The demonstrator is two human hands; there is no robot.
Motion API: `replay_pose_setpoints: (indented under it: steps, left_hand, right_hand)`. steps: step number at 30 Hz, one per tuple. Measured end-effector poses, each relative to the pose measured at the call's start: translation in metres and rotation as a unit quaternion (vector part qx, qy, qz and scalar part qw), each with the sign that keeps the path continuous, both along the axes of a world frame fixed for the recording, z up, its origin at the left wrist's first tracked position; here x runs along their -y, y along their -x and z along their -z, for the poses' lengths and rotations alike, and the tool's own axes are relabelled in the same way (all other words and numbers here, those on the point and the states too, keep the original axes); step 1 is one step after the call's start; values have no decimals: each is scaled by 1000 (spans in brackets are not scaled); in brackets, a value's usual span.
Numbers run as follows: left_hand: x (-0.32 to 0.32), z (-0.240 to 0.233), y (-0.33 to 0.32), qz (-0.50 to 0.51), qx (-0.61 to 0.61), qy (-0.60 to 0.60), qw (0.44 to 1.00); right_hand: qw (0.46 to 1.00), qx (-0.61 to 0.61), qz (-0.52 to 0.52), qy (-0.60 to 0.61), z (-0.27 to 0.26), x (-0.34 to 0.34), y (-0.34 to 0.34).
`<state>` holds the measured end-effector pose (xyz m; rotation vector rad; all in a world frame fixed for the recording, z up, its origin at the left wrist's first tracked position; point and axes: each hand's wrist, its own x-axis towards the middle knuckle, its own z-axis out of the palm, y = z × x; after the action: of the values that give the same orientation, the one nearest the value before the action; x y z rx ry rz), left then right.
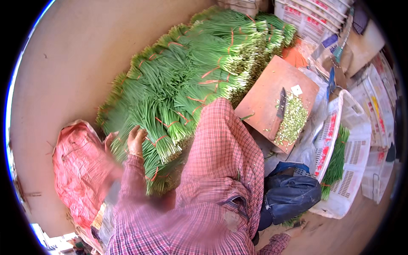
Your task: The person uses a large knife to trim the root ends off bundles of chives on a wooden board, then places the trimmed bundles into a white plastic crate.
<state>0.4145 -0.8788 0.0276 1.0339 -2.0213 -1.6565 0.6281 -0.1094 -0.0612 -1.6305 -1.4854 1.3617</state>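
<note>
My left hand (137,141), in what looks like a thin glove, is raised with its fingers apart over the left part of a heap of garlic chives (191,73), tied in bundles with red bands. It holds nothing that I can see. My right hand (297,228) is low at the right, blurred, near some loose green leaves (291,220) on the floor; what it touches is unclear. A knife (281,103) with a wooden handle lies on a reddish board (259,98), beside chopped pale green bits (291,119) and a small white square (296,90).
A white plastic crate (358,178) holding a chive bundle (337,156) stands at the right. More white crates (309,19) are stacked at top right. A red woven sack (79,172) lies at the left. A pinkish shape between sack and left hand is unclear. Clear plastic sheeting lies beside the board.
</note>
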Motion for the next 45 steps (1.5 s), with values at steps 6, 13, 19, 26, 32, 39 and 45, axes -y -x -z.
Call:
replay_pose_setpoints:
  steps: [6,13,19,26,32,39,45]
  left_hand:
    - [-2,41,-38,205,152,210,944]
    - [-12,-11,26,625,217,511,549]
    - [11,41,66,676,168,600,393]
    - [16,15,82,672,144,549,475]
    - [0,-64,116,572,97,432,691]
    - [-49,-85,174,508,36,4,861]
    - [-189,-143,241,532,-65,507,675]
  right_hand:
    - [967,-46,-158,-196,-123,-5,103]
    - [867,-56,-468,-162,-146,117,236]
    - [728,139,-633,-223,-105,172,277]
    - [737,161,-624,-204,-67,167,286]
    - [737,223,-590,-243,-92,185,323]
    - [690,271,-560,-370,-46,220,354]
    - [704,312,-523,-365,-34,209,375]
